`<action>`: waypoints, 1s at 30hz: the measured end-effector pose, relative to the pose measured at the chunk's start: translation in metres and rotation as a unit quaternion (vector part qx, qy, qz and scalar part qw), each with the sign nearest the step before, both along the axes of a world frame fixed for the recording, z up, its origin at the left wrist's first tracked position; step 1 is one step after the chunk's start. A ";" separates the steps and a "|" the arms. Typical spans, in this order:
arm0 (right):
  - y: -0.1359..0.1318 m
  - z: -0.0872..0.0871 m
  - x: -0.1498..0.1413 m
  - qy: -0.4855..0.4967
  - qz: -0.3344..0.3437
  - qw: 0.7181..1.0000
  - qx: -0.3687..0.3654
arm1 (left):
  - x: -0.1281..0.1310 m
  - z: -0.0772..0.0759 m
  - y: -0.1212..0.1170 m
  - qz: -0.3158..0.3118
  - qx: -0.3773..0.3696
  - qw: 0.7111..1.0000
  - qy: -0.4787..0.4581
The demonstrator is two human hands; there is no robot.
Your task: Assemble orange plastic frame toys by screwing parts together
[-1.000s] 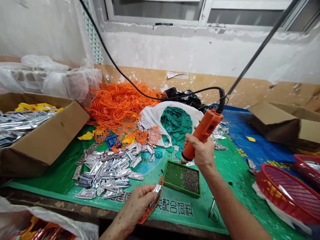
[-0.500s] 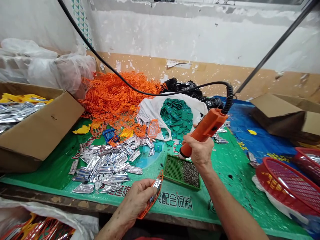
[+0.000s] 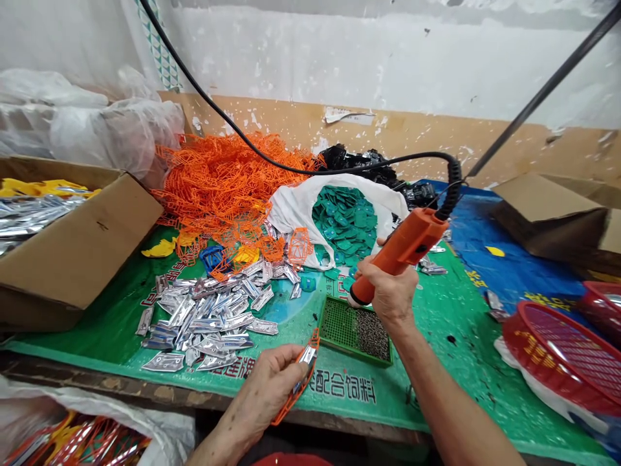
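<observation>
My left hand (image 3: 279, 378) pinches an orange plastic frame (image 3: 291, 404) with a shiny metal plate (image 3: 307, 355) lying against it, near the table's front edge. Wrapped round an orange electric screwdriver (image 3: 405, 249) is my right hand (image 3: 394, 291). The tool's lower end points down at a green screw tray (image 3: 334, 323); its bit is hidden from me. Small dark screws (image 3: 372, 333) fill the tray's right part, while the left part shows bare holes. A pile of loose metal plates (image 3: 204, 317) lies left of my left hand.
Behind are a heap of orange frames (image 3: 218, 188) and a white sack (image 3: 295, 200) of green pieces (image 3: 344, 220). A cardboard box (image 3: 82, 259) stands left, red baskets (image 3: 548, 349) right. A black cable (image 3: 228, 123) hangs across to the screwdriver.
The view has shifted slightly. Both hands keep their holds, and the screwdriver's lower end stays over the screw tray.
</observation>
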State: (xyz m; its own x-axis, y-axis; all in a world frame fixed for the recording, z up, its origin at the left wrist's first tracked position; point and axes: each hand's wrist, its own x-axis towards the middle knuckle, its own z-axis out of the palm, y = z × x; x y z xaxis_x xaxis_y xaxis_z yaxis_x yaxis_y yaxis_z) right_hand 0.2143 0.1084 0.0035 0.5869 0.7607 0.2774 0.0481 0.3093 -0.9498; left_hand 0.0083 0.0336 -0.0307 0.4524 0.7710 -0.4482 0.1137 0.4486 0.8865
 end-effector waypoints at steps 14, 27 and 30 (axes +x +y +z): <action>-0.002 -0.002 0.001 -0.007 0.001 1.000 0.001 | 0.003 0.004 -0.002 0.003 0.010 1.000 0.009; 0.000 -0.005 0.002 -0.007 -0.004 1.000 0.010 | 0.005 0.007 -0.005 0.022 -0.017 0.999 -0.023; -0.001 -0.005 0.002 -0.009 -0.004 1.000 0.009 | 0.005 0.005 -0.005 0.026 -0.015 0.999 -0.021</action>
State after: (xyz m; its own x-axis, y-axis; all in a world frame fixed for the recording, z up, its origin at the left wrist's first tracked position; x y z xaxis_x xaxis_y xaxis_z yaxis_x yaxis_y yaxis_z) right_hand 0.2166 0.1077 -0.0014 0.5875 0.7510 0.3015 0.0669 0.3262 -0.9429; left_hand 0.0131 0.0284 -0.0258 0.4316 0.7806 -0.4521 0.0521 0.4788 0.8764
